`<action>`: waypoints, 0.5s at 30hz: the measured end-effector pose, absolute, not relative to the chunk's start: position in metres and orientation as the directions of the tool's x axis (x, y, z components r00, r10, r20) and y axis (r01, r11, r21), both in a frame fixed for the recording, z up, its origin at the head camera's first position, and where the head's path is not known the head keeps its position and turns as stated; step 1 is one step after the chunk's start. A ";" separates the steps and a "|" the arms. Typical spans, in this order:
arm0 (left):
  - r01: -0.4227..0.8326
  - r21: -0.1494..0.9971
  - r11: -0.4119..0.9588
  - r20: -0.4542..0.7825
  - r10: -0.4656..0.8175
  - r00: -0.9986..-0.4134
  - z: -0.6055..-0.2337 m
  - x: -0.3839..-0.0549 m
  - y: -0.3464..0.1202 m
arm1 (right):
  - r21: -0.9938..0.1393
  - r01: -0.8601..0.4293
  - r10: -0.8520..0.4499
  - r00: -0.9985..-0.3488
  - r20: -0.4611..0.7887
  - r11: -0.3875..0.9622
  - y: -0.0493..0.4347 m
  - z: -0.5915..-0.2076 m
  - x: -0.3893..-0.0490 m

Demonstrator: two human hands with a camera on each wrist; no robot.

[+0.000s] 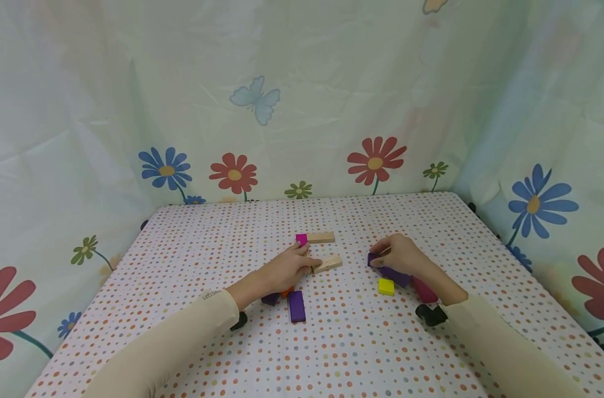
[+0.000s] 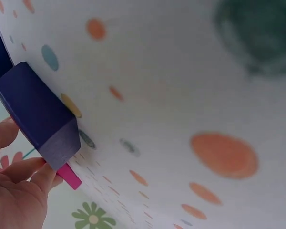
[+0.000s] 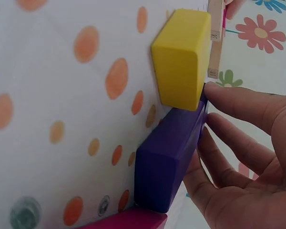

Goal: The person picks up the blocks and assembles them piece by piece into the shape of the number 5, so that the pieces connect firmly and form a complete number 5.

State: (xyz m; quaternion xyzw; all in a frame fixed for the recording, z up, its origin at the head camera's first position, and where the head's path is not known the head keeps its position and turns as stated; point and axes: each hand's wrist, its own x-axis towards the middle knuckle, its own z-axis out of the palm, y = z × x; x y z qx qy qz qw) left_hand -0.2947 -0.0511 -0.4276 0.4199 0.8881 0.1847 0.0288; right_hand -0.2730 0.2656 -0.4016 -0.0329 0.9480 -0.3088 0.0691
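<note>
My left hand [image 1: 287, 270] reaches in among blocks, its fingertips at a small magenta block [image 1: 301, 239] and its thumb at a plain wooden block [image 1: 328, 263]. A second wooden block [image 1: 321, 237] lies against the magenta one. What sits between thumb and fingers is mostly hidden; in the left wrist view a dark purple block [image 2: 38, 112] covers that gap. Over to the right, my right hand [image 1: 399, 255] pinches a dark purple block [image 1: 370, 258] between thumb and fingers. Just below that hand lies another purple block [image 1: 395, 276], touching a yellow block [image 3: 181, 57].
A dark red-pink block [image 1: 424, 289] lies under the right wrist. Near the left wrist are a purple block [image 1: 297, 307], an orange block [image 1: 287, 292] and a darker purple block [image 1: 270, 299]. A dotted cloth [image 1: 342, 342] covers the table, with a flowered curtain [image 1: 302, 110] behind.
</note>
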 end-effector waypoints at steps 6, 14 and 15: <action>0.725 0.349 0.593 0.094 0.748 -0.657 -0.427 -0.295 -0.051 | -0.559 -0.033 -0.113 -0.988 -0.110 0.828 0.266 -0.402 -0.276; 0.726 0.345 0.595 0.085 0.750 -0.655 -0.427 -0.295 -0.051 | -0.553 -0.033 -0.111 -0.988 -0.109 0.833 0.264 -0.403 -0.276; 0.728 0.343 0.594 0.086 0.752 -0.654 -0.427 -0.296 -0.050 | -0.550 -0.033 -0.110 -0.988 -0.107 0.835 0.263 -0.403 -0.277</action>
